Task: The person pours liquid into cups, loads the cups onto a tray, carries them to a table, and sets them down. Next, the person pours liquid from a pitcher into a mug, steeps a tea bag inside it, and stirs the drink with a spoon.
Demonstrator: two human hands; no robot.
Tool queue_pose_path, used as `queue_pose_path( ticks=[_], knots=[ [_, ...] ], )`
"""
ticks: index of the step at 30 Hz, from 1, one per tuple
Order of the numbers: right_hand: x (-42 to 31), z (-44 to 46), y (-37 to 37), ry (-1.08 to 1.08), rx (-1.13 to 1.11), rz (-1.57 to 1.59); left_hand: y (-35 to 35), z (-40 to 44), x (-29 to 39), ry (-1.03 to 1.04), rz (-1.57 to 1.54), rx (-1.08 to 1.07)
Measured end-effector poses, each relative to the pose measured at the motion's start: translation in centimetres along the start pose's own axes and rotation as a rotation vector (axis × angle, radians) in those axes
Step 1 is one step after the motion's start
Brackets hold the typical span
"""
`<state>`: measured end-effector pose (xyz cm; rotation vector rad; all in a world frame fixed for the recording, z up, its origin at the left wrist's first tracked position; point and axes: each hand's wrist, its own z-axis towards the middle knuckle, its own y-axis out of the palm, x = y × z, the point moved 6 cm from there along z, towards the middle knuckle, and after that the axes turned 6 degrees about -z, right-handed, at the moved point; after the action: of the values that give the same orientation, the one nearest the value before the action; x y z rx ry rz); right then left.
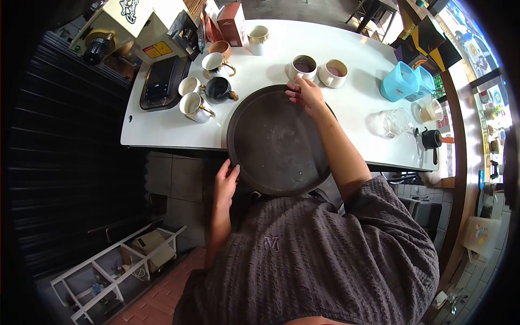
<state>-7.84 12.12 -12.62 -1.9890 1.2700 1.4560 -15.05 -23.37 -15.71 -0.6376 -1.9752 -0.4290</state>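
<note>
A large round dark tray [279, 143] extends over the front edge of the white table, with nothing on it. My left hand [226, 181] grips its lower left rim. Above the tray's far side, my right hand [306, 95] reaches to a white cup [303, 67] holding dark liquid, its fingertips closed at the cup's handle. Just right of that stands a second white cup [333, 73], also with dark liquid inside.
Several mugs [196, 107] stand left of the tray beside a black scale [161, 81]. A red box [232, 25] is at the back. Blue containers [400, 82], a glass vessel [395, 123] and a black-handled tool [431, 139] are at the right.
</note>
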Motion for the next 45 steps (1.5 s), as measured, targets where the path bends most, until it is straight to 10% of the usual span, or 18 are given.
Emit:
queue_pose_path(
  ticks=[40, 45],
  knots=[
    [1.3, -6.6, -1.5, -0.136, -0.222, -0.293, 3.7, 0.1, -0.5, -0.085, -0.025, -0.184],
    [-0.9, -4.6, -6.4, -0.204, 0.24, -0.455, 3.9, -0.1, -0.1, -0.076, -0.018, -0.17]
  ],
)
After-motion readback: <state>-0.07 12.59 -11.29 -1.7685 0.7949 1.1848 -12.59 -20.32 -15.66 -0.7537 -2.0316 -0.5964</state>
